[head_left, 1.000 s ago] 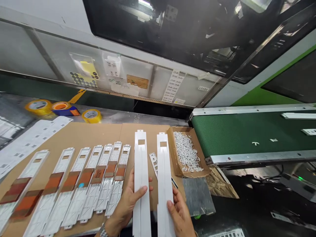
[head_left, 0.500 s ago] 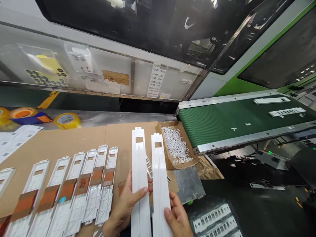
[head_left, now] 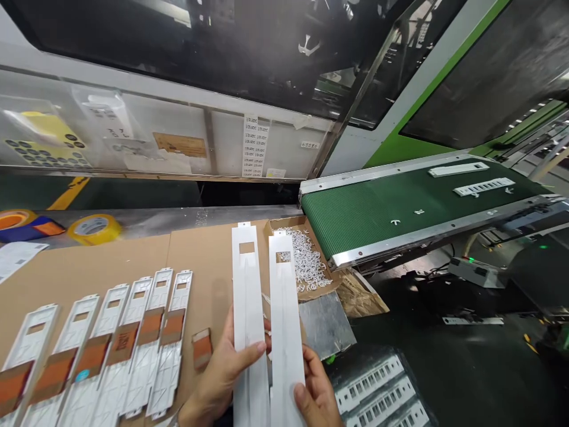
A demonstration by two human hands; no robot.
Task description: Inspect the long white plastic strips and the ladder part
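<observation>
My left hand (head_left: 226, 370) is closed around a long white plastic panel (head_left: 247, 284) with a square cutout near its top end. In my right hand (head_left: 317, 388) is a second panel (head_left: 283, 314) of the same kind, gripped along its right edge. Both panels stand side by side, smooth faces toward me, with a narrow gap between them. Left of my hands, several white panels (head_left: 172, 356) lie in a row with their ribbed sides up, a brown and orange band across each. A small brown and orange piece (head_left: 202, 350) lies beside my left wrist.
A cardboard box (head_left: 329, 284) of small white clips stands behind the panels. To its right, a green conveyor belt (head_left: 364, 207) carries white parts. Slotted white parts (head_left: 373, 391) lie at lower right. Tape rolls (head_left: 95, 230) sit at the back left, beyond the cardboard (head_left: 200, 249).
The view has turned to the right, so the surroundings sit further left. Both hands keep hold of the two panels, and the small brown and orange piece shows more fully.
</observation>
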